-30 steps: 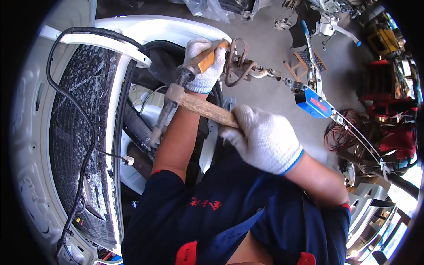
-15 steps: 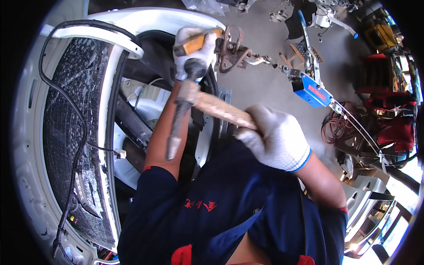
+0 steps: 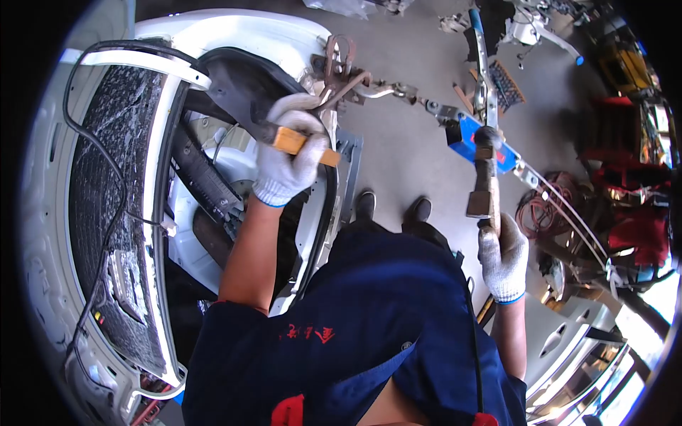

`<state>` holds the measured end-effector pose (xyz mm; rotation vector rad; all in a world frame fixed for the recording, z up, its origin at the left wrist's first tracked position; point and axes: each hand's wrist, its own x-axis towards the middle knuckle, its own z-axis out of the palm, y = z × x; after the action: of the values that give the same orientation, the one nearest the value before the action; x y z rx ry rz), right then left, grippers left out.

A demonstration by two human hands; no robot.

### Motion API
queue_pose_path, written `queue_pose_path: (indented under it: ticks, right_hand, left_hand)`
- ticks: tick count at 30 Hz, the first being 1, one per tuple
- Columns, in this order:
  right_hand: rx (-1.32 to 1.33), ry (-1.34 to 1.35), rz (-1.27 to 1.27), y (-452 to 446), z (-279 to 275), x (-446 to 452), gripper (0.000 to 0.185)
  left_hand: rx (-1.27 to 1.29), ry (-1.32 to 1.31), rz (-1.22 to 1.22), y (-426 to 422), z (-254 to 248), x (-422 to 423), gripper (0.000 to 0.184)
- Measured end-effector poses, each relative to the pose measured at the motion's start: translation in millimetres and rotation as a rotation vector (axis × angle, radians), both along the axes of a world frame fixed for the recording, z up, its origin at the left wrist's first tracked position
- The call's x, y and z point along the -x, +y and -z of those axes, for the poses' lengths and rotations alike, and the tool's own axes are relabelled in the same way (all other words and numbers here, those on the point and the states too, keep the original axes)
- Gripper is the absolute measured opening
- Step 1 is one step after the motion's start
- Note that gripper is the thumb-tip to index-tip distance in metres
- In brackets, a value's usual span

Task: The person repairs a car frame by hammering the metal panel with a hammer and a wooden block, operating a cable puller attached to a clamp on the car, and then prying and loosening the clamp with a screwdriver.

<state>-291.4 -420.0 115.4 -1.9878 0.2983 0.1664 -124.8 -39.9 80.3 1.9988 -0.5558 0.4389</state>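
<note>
My left hand, in a white knit glove, is closed around a short yellow wooden block over the edge of the white car body. A dark part shows at the block's left end; I cannot make out whether it belongs to it. Just beyond those fingers is a rusty metal clamp with loops, attached at the body's corner. Out to the right, my right hand, also gloved, grips the handle of a hammer. The hammer head is raised, well apart from the car and the block.
A chain with a hook runs from the clamp to a blue pulling device with a long lever. On the left lie a cracked dark panel and a black cable. Coiled red hoses and a car door are at right.
My right hand has swung the hammer away to the right, from above my left forearm. My left hand has come nearer to my body with the wooden block, which is now tilted differently.
</note>
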Motion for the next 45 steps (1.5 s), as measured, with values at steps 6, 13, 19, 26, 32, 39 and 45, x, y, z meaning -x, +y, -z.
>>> queue_pose_path:
  ticks: [6, 13, 19, 26, 32, 39, 45]
  right_hand:
    - [-0.161, 0.017, 0.039, -65, 18, -33, 0.026]
    - [-0.17, -0.011, 0.118, -150, 58, -43, 0.03]
    - [-0.075, -0.082, 0.419, -206, 80, -42, 0.024]
    - [-0.293, -0.026, 0.928, -197, 80, -74, 0.019]
    - [-0.148, 0.101, 0.817, -194, 74, -87, 0.019]
    - [0.075, 0.066, 0.581, -194, 78, -92, 0.04]
    - [-0.161, 0.178, 0.806, -197, 80, -84, 0.031]
  left_hand:
    - [-0.302, 0.008, -0.182, -52, 14, -8, 0.035]
    - [-0.354, 0.246, -0.206, -72, -19, -23, 0.019]
    - [-0.403, 0.435, -0.209, -70, -20, -38, 0.012]
    - [-0.455, 0.214, -0.2, -63, -2, -45, 0.013]
    - [-0.548, 0.22, -0.129, -56, -1, -48, 0.048]
    - [-0.624, 0.344, -0.097, -62, -14, -55, 0.056]
    - [-0.559, 0.36, -0.057, -62, -12, -61, 0.048]
